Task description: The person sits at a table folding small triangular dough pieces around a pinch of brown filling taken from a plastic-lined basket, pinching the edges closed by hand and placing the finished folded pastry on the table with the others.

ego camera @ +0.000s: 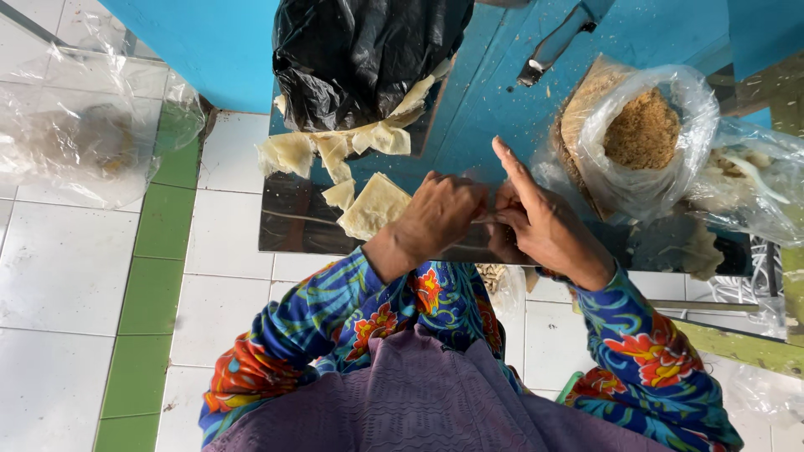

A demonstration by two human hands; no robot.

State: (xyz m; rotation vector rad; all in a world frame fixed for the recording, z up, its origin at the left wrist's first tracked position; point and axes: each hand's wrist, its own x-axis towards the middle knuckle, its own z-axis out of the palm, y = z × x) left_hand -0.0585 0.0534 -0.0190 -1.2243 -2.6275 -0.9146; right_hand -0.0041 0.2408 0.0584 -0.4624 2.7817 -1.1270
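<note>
Right now both hands meet over the shiny metal bench (285, 226): the left hand (440, 213) curls shut, the right hand (536, 222) pinches with its forefinger raised, seemingly rolling something small hidden between them. Pale square dough wrappers (373, 205) lie just beside, a clear bag of brown crumbly filling (641, 130) near. Finishing calls for firm, even pressure.

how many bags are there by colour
black bag: 1
clear bags: 3, one empty on the floor, one with brown crumbs, one with pale pieces
total: 4
</note>
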